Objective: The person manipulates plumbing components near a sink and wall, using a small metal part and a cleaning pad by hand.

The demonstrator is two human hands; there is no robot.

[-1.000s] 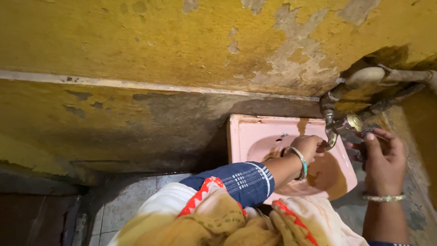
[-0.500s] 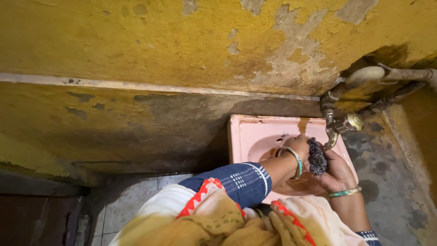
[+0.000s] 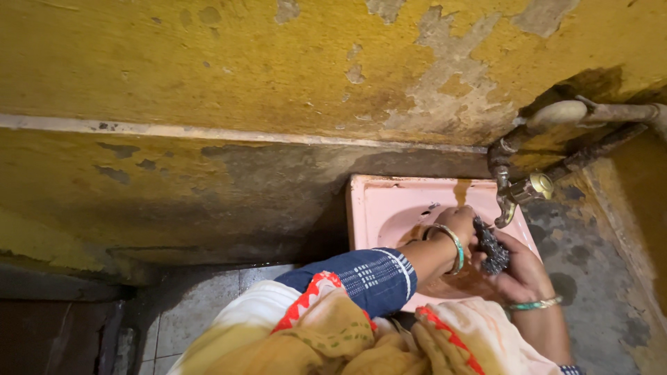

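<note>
One pink sink (image 3: 389, 208) sits against a stained yellow wall (image 3: 243, 62), with one tap (image 3: 506, 201) hanging over its right side and two pipes (image 3: 604, 121) running off along the wall to the right. Two hands work together above the basin, each with one bangle (image 3: 455, 239) at the wrist: a green and silver one on the left, a green one on the right. There is one scrubber (image 3: 492, 246), a dark, wiry metal pad. It sits between the two hands, just below the spout of the tap and over the right half of the basin. The left hand (image 3: 458, 226) lies to its left, touching it, with the fingers curled in toward the pad; how firmly they close cannot be told, since the fingertips are hidden behind the pad. The right hand (image 3: 517, 267) lies under and to the right of the scrubber, the palm turned up and the fingers bent loosely around it, so the pad rests cupped in that hand rather than squeezed in a fist. The left forearm comes out of one dark blue sleeve (image 3: 365, 278) with white stripes, and yellow and white cloth (image 3: 313, 333) with red edging fills the bottom of the view.
</note>
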